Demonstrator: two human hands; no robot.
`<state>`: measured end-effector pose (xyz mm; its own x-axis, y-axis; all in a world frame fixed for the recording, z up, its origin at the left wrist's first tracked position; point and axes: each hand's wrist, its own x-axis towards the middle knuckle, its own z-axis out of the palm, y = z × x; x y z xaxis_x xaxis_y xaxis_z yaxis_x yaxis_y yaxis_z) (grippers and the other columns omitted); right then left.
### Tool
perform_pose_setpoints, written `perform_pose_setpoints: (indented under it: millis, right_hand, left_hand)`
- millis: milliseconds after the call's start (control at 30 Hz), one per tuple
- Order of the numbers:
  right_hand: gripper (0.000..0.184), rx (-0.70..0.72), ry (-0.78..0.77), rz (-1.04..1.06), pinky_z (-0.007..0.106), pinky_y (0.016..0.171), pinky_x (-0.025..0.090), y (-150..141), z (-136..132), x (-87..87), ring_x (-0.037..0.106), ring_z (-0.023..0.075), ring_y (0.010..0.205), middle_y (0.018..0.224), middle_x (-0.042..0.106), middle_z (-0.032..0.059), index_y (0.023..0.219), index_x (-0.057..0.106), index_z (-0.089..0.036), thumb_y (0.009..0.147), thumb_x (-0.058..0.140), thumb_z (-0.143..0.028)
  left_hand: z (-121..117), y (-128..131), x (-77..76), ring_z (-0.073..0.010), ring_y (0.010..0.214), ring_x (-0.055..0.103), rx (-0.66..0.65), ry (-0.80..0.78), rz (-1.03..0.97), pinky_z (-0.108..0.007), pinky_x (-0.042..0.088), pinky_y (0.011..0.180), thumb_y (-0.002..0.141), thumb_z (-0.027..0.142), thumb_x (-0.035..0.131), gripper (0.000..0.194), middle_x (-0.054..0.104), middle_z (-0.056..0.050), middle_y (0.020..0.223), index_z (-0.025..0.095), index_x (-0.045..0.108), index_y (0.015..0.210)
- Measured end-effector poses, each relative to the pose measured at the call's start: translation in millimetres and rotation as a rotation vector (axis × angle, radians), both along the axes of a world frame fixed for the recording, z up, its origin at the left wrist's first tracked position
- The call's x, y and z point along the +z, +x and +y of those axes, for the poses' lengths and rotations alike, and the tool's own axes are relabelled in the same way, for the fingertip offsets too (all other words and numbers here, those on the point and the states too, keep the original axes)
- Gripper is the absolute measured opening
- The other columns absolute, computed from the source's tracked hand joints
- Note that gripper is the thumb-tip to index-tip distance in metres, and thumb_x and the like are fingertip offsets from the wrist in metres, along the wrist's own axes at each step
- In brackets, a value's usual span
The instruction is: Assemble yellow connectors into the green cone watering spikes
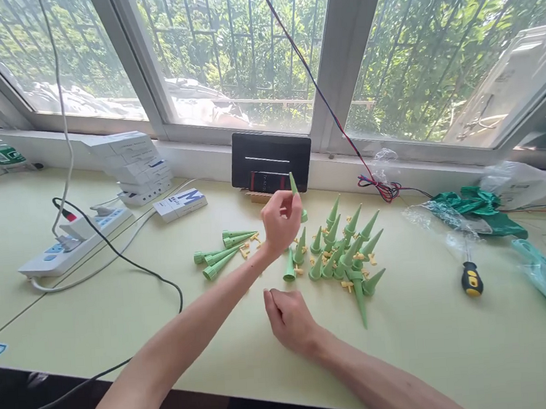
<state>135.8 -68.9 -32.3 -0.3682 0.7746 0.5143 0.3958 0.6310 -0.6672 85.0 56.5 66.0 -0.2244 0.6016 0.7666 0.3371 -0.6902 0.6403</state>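
My left hand (281, 221) is raised above the table, its fingers closed in a pinch on a green watering spike (293, 183) with the tip pointing up. Below it, my right hand (292, 320) rests on the table in a curled fist; whatever its fingers may hold is hidden. To the right of my hands stands a cluster of green cone-shaped spikes (350, 252), mostly upright, with small yellow valve pieces (347, 286) among them. Left of my hands, several green spikes (221, 257) lie on their sides beside a few yellow pieces (244, 250).
A dark tablet (270, 152) leans against the window sill. On the left are a power strip (74, 241), a black cable (119, 257), stacked white boxes (134, 160) and a flat box (180, 204). A screwdriver (472, 279) and plastic bags (481, 207) lie on the right.
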Motion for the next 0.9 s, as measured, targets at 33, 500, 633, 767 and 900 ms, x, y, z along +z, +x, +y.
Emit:
perform_pose_setpoints:
  millis: [33, 500, 633, 767, 900]
  right_hand:
    - [0.037, -0.005, 0.005, 0.001, 0.03, 0.048, 0.021, 1, 1, -0.9, 0.022, 0.0115, 0.045, 0.052, 0.03, -0.0037, 0.066, 0.022, -0.024, 0.102, 0.025, -0.029]
    - [0.036, -0.005, -0.006, -0.005, 0.025, 0.051, 0.034, 4, 16, -2.4, 0.043, 0.0111, 0.047, 0.055, 0.048, -0.0011, 0.067, 0.034, -0.023, 0.102, 0.026, -0.028]
    - [0.036, 0.006, 0.009, -0.043, 0.026, 0.05, 0.031, 4, 17, -3.6, 0.038, 0.0108, 0.044, 0.053, 0.044, -0.0027, 0.066, 0.031, -0.024, 0.101, 0.027, -0.025]
    - [0.035, -0.011, 0.03, -0.092, 0.027, 0.05, 0.03, 4, 19, -5.9, 0.035, 0.0105, 0.043, 0.05, 0.04, -0.0039, 0.065, 0.03, -0.024, 0.1, 0.028, -0.024]
    - [0.034, -0.009, 0.049, -0.123, 0.027, 0.05, 0.03, 2, 21, -5.8, 0.035, 0.0104, 0.043, 0.051, 0.041, -0.0039, 0.065, 0.031, -0.024, 0.099, 0.03, -0.021]
  left_hand:
    - [7, 4, 3.6, -0.0091, 0.056, 0.055, -0.016, 0.036, 0.036, -0.019, 0.048, 0.052, 0.092, 0.033, 0.054, 0.024, 0.057, 0.0, 0.066, 0.017, 0.058, 0.074]
    - [-16, -112, -34.5, -0.0107, 0.058, 0.059, 0.072, -0.13, 0.129, -0.02, 0.051, 0.054, 0.088, 0.034, 0.058, 0.022, 0.061, -0.001, 0.065, 0.017, 0.062, 0.076]
    - [-20, -107, -44.8, -0.0107, 0.056, 0.058, 0.05, -0.166, 0.052, -0.019, 0.05, 0.051, 0.088, 0.036, 0.057, 0.024, 0.059, -0.001, 0.063, 0.017, 0.061, 0.075]
    - [-25, -99, -53.4, -0.0106, 0.054, 0.056, -0.026, -0.204, 0.042, -0.019, 0.049, 0.048, 0.088, 0.039, 0.056, 0.025, 0.06, -0.001, 0.063, 0.017, 0.061, 0.078]
    - [-34, -99, -61.0, -0.0095, 0.049, 0.051, -0.06, -0.232, 0.046, -0.02, 0.046, 0.046, 0.088, 0.037, 0.057, 0.025, 0.055, 0.001, 0.057, 0.017, 0.058, 0.074]
